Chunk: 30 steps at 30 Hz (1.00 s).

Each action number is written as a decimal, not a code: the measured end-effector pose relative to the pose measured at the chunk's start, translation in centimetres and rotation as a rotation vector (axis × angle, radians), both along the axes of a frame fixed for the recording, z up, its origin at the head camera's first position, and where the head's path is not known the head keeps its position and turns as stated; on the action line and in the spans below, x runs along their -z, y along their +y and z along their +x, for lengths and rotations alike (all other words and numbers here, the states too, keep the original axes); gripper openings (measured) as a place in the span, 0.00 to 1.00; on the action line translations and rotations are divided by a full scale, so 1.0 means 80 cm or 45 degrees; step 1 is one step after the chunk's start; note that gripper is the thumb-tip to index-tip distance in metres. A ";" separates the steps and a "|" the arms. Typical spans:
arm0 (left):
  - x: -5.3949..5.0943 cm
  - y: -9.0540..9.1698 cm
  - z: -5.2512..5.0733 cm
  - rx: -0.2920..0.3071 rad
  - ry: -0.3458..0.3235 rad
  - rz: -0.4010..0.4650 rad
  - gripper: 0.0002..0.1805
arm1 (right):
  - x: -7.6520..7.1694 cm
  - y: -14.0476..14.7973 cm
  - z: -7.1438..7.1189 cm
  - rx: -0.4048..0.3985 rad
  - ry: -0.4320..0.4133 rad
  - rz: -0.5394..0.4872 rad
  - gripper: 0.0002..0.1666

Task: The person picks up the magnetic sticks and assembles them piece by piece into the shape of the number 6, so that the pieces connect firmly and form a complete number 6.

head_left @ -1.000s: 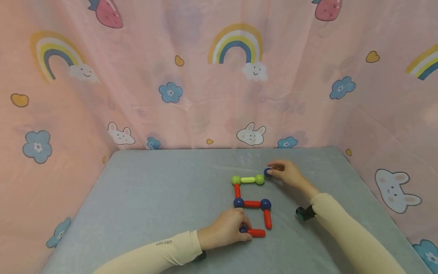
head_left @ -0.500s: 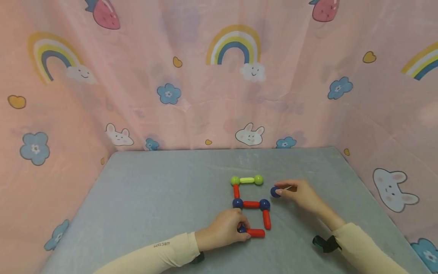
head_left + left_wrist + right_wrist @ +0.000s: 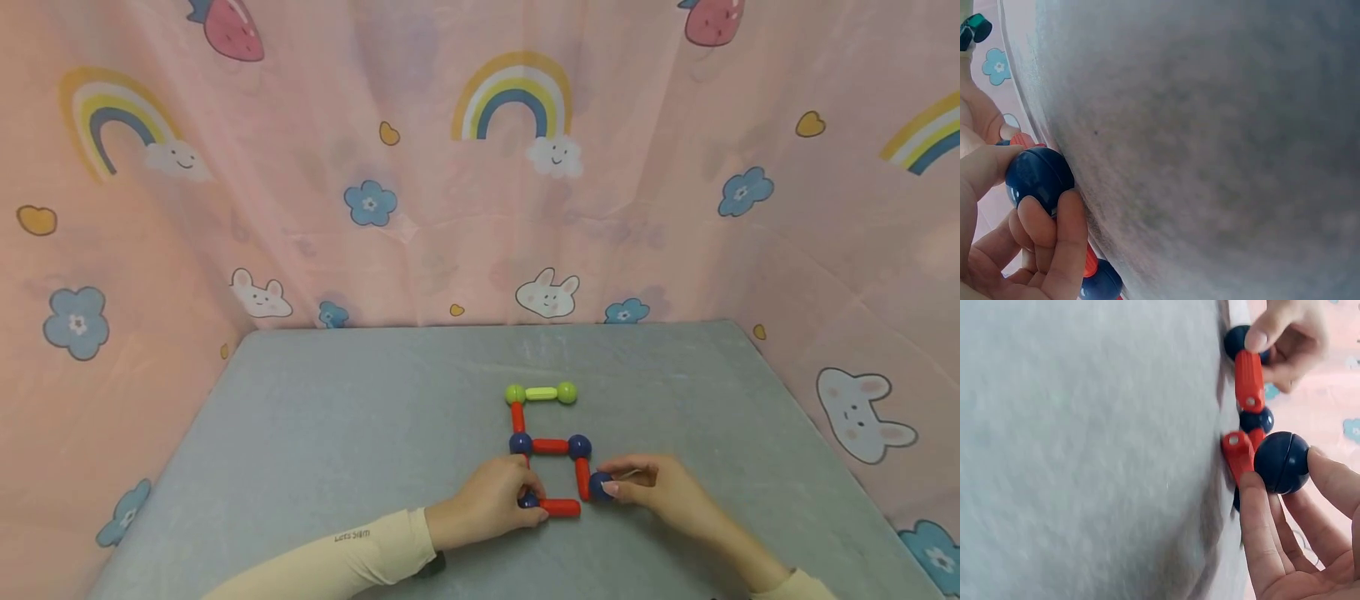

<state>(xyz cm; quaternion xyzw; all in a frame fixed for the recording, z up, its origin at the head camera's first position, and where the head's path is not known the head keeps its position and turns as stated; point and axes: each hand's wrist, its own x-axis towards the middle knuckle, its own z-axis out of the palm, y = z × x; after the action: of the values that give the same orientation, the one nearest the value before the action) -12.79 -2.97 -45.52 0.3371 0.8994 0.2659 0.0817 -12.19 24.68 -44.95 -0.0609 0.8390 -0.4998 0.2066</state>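
Observation:
My left hand pinches a blue ball at the figure's lower left corner; a red rod runs right from it. Between thumb and fingertips, my right hand holds another blue ball. That ball is close beside the lower end of an upright red rod; whether they touch, I cannot tell. Above are two blue balls, left and right, joined by a red rod. The left hand partly hides a rod below the left one.
At the figure's top, a green rod links a left green ball and a right green ball. A red rod descends from the left one. Grey cloth covers the table; a patterned pink curtain hangs behind.
My right hand has carried its blue ball from beside the right green ball down to the upright red rod's lower end. The left hand has stayed on its ball.

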 end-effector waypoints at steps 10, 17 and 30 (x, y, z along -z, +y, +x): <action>0.002 -0.001 0.000 -0.005 -0.012 0.009 0.10 | 0.006 -0.009 0.014 0.040 -0.106 -0.008 0.30; -0.001 0.000 -0.001 -0.011 -0.022 0.004 0.10 | 0.007 -0.015 0.018 0.019 -0.089 -0.041 0.29; -0.004 0.000 0.001 -0.013 -0.039 -0.012 0.10 | 0.010 -0.016 0.024 0.000 -0.021 0.031 0.26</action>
<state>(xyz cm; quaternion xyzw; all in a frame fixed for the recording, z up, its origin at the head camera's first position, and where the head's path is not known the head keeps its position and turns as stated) -12.74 -2.95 -45.24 0.3281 0.9010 0.2673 0.0956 -10.25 23.38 -45.78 -0.0541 0.8433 -0.4899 0.2143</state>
